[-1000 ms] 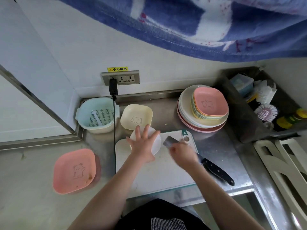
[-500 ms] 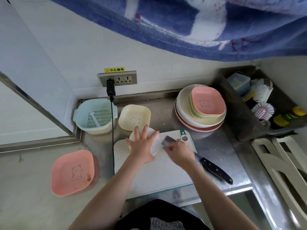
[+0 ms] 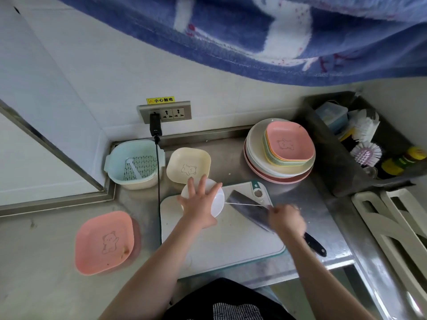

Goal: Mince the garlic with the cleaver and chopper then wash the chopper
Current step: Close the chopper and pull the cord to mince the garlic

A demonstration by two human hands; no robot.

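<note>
Landmark: cutting board [image 3: 231, 245], white, lying on the steel counter [image 3: 307, 199].

Stack of plates [image 3: 279, 155] is sitting behind the board's right corner. Pink dish [image 3: 104, 242] is sitting well left of the board. Blue strainer basket [image 3: 135, 163] and cream dish [image 3: 188, 166] are sitting behind the board's left corner. Cleaver [image 3: 248, 205] is lying flat across the board's right half, black handle sticking off the right edge.

Chopper [image 3: 215, 199], a white round pull-cord type, is sitting on the board's back left corner. Left hand [image 3: 199, 204] is pressing flat on its lid, fingers spread and straight, not curled round it. Right hand [image 3: 286, 219] is hovering over the cleaver near the board's right edge, fingers closed on the pull grip; the grip itself is hidden in the fist. Cord [image 3: 245, 204] is stretching taut from chopper to that hand.

Garlic: can't see it, presumably inside the chopper. Can't tell how fine it is.

Judgement: the chopper mincing stage is in hand; washing is not started.

Doing it well:
- keep left palm weight straight down so the bowl isn't sliding or tipping
- pull level, in line with the cord exit, not upward
- let the cord retract under control, no snapping back
- right hand is travelling just over the blade; moving the cleaver off the board first would be safer
- open and check the mince before going to the sink
</note>
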